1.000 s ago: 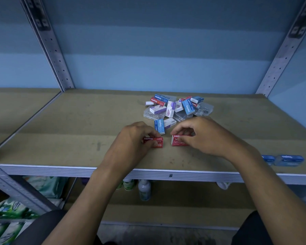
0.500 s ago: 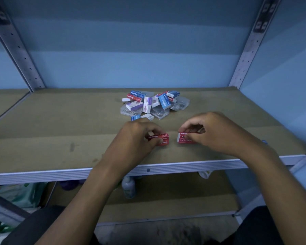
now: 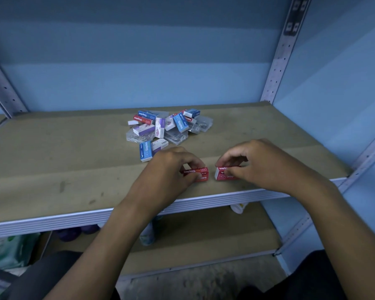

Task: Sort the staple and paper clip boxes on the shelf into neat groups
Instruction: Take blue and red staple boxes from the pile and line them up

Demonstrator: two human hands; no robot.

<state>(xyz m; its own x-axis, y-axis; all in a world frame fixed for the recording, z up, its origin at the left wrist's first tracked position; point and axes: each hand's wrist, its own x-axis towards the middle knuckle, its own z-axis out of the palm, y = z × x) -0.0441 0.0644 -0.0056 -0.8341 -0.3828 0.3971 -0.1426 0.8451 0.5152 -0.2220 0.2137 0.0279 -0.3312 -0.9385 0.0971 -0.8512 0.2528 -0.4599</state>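
A jumbled pile of small boxes (image 3: 168, 127) lies at the middle back of the brown shelf (image 3: 52, 161): blue, red and purple-white staple boxes mixed with clear plastic paper clip boxes. One blue staple box (image 3: 145, 150) stands at the pile's near edge. Near the shelf's front edge, my left hand (image 3: 171, 169) pinches a red staple box (image 3: 200, 173) resting on the shelf. A short gap to its right, my right hand (image 3: 256, 163) grips a second red staple box (image 3: 220, 173), its fingers covering most of it.
Perforated metal uprights (image 3: 284, 48) stand at the back right and back left against a blue wall. The shelf's metal front rim (image 3: 74, 219) runs below my wrists. A lower shelf (image 3: 204, 234) holds a bottle, dark objects and green packets at the far left.
The view has swung to the right, so the pile sits further left in frame. Both hands stay on their red boxes near the front edge, a small gap now between the boxes.
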